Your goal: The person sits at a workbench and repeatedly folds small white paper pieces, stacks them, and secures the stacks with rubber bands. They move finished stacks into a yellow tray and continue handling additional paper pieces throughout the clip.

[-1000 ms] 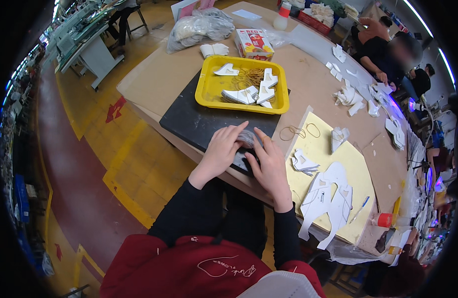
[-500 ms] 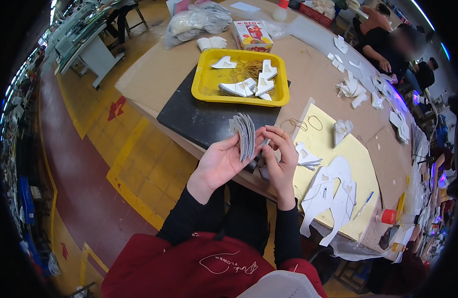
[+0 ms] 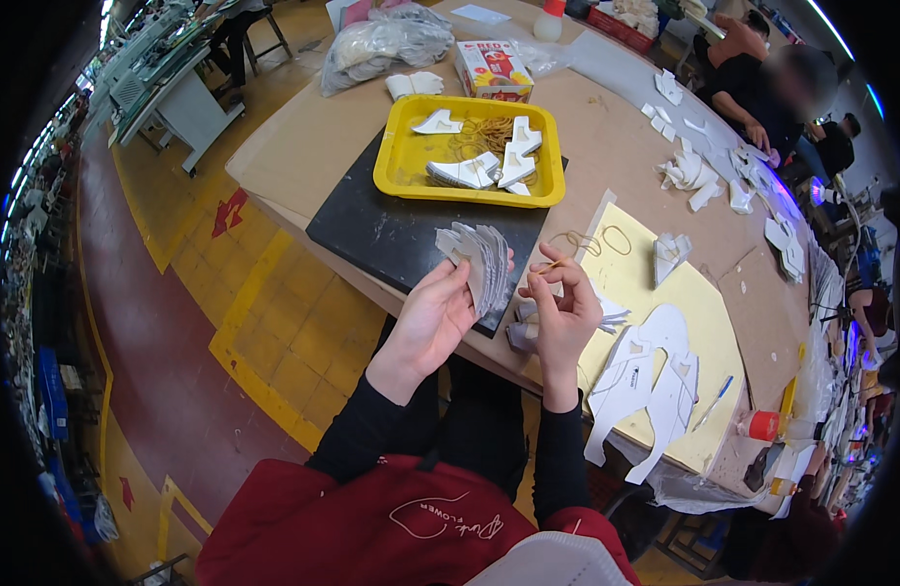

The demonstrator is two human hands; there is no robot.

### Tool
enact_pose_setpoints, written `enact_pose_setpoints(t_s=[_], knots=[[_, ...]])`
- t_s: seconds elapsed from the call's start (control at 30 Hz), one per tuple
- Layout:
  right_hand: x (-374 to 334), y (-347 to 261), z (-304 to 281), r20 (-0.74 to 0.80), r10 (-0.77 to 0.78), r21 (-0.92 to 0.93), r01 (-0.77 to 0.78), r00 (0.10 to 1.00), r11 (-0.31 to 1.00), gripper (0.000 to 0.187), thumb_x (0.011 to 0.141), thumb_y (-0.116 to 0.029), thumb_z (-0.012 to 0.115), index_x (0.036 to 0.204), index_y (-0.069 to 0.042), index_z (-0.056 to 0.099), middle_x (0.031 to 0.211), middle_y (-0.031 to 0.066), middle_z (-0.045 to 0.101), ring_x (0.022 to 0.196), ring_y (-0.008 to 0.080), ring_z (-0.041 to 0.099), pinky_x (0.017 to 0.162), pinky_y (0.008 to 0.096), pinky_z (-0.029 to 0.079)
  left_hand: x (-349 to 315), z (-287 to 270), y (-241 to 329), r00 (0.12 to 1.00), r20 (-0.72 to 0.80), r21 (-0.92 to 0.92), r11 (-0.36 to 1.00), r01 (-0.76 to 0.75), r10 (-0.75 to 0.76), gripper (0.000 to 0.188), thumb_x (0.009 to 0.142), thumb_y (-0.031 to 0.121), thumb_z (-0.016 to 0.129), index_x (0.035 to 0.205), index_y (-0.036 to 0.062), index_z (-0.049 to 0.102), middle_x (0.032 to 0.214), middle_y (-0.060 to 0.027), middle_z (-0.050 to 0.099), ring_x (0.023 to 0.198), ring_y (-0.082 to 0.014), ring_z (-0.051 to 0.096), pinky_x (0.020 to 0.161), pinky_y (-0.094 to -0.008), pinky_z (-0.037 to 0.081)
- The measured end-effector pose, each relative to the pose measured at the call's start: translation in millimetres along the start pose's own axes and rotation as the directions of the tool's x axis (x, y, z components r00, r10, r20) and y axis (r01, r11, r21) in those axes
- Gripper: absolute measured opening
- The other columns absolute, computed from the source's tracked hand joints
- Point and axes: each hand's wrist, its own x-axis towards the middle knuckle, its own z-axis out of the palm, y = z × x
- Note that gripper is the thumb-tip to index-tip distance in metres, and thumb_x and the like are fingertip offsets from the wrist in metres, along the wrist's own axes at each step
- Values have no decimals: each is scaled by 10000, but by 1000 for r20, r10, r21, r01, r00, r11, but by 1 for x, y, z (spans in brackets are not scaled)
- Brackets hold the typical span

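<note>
My left hand is closed round a fanned stack of thin white and grey cut pieces, held upright above the table's near edge. Just right of the stack, my right hand pinches what looks like a tan rubber band between thumb and fingers. Beyond both hands, a yellow tray on a black board holds tan rubber bands and several bundles of white pieces. Partly behind my right hand lie more bundled pieces.
A yellow sheet to the right carries loose rubber bands, a small bundle, large white cut pieces and a blue pen. A carton and plastic bag stand behind the tray. Another person works at far right.
My right hand has drawn away from the stack to the right, its fingers now pinched. The stack has tilted and spread a little to the left in my left hand.
</note>
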Motion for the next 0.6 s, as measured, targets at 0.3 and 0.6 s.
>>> enact_pose_setpoints(t_s=[0.3,0.6], knots=[[2,-12,2,25,112,115,-114,993,987,581,786,86,710,1331,3,527,1374,120,522,1081,183,602,845,327,604,-4,0,2,998,19,-22,998,56,-56,406,1078,164,325,1450,1,328,1442,-216,450,1317,-290,497,1101,-426,446],[3,-10,-3,270,122,134,-163,955,978,718,744,-60,791,1385,-37,469,1409,118,494,1196,219,538,994,376,486,-11,-9,-13,996,-48,365,927,82,-69,348,1035,203,495,1354,65,478,1229,-68,594,1037,-183,609,848,-317,494]])
